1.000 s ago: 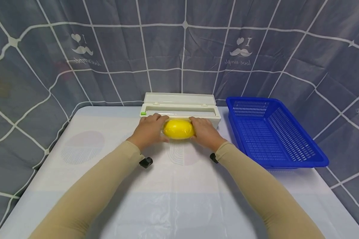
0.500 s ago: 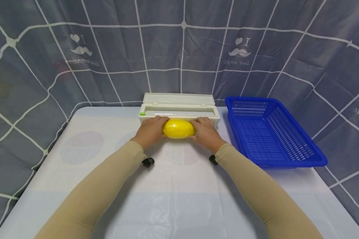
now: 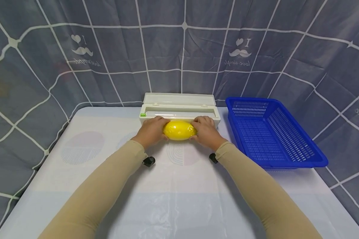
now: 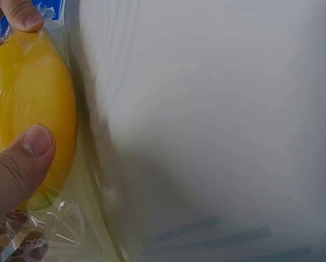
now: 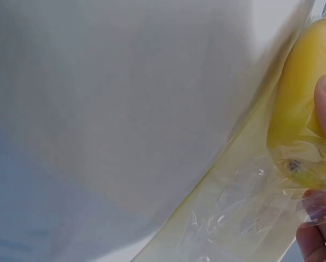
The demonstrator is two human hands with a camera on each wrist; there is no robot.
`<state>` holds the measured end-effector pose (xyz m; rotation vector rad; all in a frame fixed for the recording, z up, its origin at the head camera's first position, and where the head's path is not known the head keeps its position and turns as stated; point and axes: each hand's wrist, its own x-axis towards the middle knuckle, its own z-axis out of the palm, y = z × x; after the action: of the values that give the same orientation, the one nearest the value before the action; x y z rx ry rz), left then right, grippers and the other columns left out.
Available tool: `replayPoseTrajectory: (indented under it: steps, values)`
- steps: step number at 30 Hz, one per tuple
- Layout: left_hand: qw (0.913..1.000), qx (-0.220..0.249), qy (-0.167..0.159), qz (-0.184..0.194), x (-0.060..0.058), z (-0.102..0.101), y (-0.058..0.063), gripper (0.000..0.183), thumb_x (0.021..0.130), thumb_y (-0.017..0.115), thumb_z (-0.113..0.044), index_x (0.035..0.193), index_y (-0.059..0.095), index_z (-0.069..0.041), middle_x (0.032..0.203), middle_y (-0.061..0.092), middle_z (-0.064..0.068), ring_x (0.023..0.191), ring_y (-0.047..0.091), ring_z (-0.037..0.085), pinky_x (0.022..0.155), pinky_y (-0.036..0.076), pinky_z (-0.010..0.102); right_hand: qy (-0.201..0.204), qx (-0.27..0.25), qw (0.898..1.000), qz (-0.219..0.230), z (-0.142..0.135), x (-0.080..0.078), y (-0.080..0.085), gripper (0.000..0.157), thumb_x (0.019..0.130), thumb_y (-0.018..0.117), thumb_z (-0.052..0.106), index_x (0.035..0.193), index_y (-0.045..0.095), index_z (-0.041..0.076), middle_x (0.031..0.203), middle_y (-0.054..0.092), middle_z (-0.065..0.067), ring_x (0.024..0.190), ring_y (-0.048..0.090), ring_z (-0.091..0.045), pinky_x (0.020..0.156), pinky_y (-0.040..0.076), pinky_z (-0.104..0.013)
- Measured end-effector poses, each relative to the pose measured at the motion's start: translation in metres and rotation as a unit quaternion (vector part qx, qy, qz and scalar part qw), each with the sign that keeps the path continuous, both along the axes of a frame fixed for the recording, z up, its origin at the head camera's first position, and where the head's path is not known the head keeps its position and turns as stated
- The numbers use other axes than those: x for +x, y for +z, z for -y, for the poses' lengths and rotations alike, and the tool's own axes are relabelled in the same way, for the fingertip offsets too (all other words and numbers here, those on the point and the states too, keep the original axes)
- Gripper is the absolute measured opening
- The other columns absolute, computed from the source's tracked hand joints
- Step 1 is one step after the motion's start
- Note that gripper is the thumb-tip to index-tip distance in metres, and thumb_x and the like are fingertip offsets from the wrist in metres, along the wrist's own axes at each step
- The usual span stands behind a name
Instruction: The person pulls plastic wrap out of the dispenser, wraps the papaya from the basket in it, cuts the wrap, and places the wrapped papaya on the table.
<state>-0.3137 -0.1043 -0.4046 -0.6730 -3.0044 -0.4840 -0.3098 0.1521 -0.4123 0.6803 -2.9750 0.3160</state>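
A glossy yellow oval fruit [image 3: 179, 130], mango-like, is wrapped in clear plastic film and held level just in front of a white cling film dispenser [image 3: 180, 108] with its lid up. My left hand [image 3: 152, 131] grips the fruit's left end, its thumb [image 4: 29, 150] pressing the film onto the skin in the left wrist view. The right end is gripped by my right hand [image 3: 207, 131]. Loose clear film [image 5: 223, 213] spreads out beside the fruit in the right wrist view. The dispenser partly hides the fingertips' far side.
A blue perforated plastic basket [image 3: 266, 132] stands to the right of the dispenser. Under everything lies a pale printed tablecloth [image 3: 179, 205]. A grey curtain with white grid lines [image 3: 164, 49] hangs behind and at both sides.
My left fingers and thumb have settled closer round the fruit's left end, and that hand has shifted slightly right. The fruit and right hand stay almost in place.
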Motion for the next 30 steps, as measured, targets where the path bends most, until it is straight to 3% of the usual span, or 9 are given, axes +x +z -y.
replayPoseTrajectory:
  steps: [13,30]
  values:
    - [0.9998,-0.006,-0.006,0.016,0.0007,0.0010,0.0009,0.079,0.080,0.094,-0.026,0.150,0.058,-0.017,0.140,0.061,0.008,0.133,0.059,0.030,0.121,0.038,0.053,-0.006,0.015,1.000,0.004,-0.0006,0.0014,-0.0020,0.065,0.092,0.083,0.039,0.145,0.063,0.009,0.139,0.057,-0.010,0.134,0.040,-0.035,0.114,0.026,-0.055]
    - [0.9994,-0.028,-0.011,0.014,-0.0016,0.0047,0.0017,0.080,0.082,0.092,-0.031,0.152,0.058,-0.016,0.144,0.058,0.008,0.138,0.054,0.033,0.121,0.038,0.056,-0.015,-0.013,0.999,0.027,-0.0031,-0.0039,-0.0074,0.064,0.091,0.083,0.040,0.144,0.063,0.008,0.141,0.058,-0.010,0.134,0.041,-0.036,0.108,0.028,-0.055]
